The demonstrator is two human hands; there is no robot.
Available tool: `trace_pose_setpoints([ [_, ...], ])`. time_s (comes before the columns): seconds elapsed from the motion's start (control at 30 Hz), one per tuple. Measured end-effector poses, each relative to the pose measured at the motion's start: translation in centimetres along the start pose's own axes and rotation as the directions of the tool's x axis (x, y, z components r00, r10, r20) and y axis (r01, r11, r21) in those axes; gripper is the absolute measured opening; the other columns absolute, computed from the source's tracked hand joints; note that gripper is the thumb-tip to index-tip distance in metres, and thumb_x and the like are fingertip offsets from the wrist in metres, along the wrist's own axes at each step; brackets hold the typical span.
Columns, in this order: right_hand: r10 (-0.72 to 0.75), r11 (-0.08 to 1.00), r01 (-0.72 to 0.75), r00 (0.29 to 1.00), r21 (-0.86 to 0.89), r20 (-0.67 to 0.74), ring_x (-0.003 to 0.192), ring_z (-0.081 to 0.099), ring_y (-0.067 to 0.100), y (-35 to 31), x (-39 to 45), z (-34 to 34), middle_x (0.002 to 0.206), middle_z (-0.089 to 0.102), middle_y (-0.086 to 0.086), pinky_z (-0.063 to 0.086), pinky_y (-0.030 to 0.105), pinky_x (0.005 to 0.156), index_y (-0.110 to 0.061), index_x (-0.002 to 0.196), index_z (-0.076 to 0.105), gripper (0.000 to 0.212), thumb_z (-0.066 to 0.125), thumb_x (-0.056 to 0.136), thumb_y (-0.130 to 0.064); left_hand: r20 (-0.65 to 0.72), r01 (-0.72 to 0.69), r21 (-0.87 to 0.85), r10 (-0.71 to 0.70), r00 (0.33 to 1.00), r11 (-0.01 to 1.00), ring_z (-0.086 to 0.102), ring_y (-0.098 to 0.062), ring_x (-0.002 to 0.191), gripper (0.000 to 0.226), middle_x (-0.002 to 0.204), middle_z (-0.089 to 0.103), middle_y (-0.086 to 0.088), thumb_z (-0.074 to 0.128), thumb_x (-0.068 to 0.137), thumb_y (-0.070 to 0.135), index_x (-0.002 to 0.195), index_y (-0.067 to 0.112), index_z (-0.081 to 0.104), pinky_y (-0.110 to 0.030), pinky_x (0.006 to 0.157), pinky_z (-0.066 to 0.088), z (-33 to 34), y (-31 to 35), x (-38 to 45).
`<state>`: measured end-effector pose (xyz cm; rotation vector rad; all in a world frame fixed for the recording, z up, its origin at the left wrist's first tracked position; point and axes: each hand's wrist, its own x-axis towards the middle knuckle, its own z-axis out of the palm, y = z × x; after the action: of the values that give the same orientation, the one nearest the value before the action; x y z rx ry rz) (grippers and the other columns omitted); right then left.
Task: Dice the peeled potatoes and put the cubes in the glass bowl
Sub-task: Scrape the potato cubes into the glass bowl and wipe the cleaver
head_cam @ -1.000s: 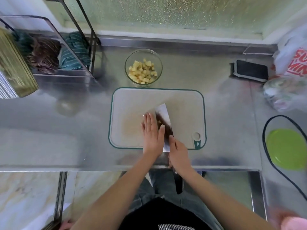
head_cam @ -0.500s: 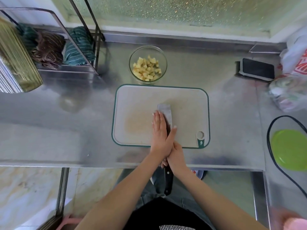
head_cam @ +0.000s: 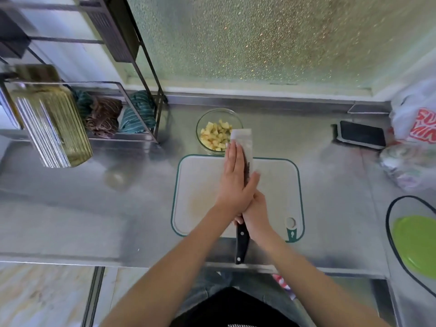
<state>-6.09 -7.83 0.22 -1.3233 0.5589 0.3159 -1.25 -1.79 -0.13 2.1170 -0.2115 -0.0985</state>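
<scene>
Knife blade out over the glass bowl, both hands on it.

Left hand lies flat with straight fingers on the knife; right hand grips its handle. Potato cubes sit in the glass bowl, just behind the cutting board. Steel tabletop has bare room left, a rack back-left, and a green plate at the right edge.

Bare forearms, black top, grey trousers.

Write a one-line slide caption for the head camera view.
Left hand flat on cleaver gripped by right hand, blade tip over glass bowl of potato cubes.
</scene>
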Motion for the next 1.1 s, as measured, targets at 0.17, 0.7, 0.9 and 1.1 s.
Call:
trace_pose_setpoints([
  [0.17,0.011,0.990,-0.016,0.999,-0.142,-0.035,0.031,0.031,0.018,-6.0,6.1,3.2,0.044,0.036,0.008,0.032,0.023,0.037,-0.005,0.078,0.050,0.031,0.033,0.099,-0.019,-0.015,0.089,0.011,-0.089,0.996,0.996,-0.014,-0.009,0.141,0.071,0.157,-0.006,-0.003,0.038,0.097,0.039,0.148,0.007,0.000,-0.029,0.116,-0.005,-3.7,-0.2,8.1],
  [0.7,-0.216,0.631,0.143,0.976,-0.762,0.004,0.039,0.047,0.018,-7.1,9.8,2.6,0.051,0.045,0.001,0.048,0.037,0.051,-0.020,0.059,0.040,0.048,0.029,0.100,-0.044,0.201,-0.065,0.440,-0.028,0.979,0.896,-0.001,-0.011,0.143,0.054,0.157,-0.004,-0.002,0.017,0.101,0.031,0.148,0.013,-0.004,-0.037,0.117,-0.001,-5.0,-6.6,10.3],
  [0.9,-0.139,0.876,0.049,0.978,-0.480,-0.154,0.031,0.038,0.018,-7.0,9.8,2.0,0.053,0.040,0.008,0.039,0.031,0.042,-0.016,0.063,0.038,0.050,0.029,0.097,-0.051,0.365,-0.093,0.540,-0.134,0.921,0.837,-0.006,-0.017,0.144,0.049,0.156,0.012,-0.005,0.011,0.102,0.031,0.146,0.015,0.026,-0.038,0.117,-0.003,-5.1,-7.4,9.9],
  [1.1,-0.225,0.820,0.097,0.961,-0.564,-0.162,0.034,0.041,0.021,-7.2,9.9,0.3,0.053,0.040,0.009,0.042,0.036,0.044,-0.016,0.061,0.034,0.052,0.027,0.097,-0.053,0.364,-0.103,0.647,-0.188,0.912,0.755,-0.013,-0.016,0.143,0.055,0.157,0.001,-0.001,0.011,0.101,0.041,0.149,0.016,0.013,-0.034,0.112,-0.012,-5.8,-7.8,9.5],
])
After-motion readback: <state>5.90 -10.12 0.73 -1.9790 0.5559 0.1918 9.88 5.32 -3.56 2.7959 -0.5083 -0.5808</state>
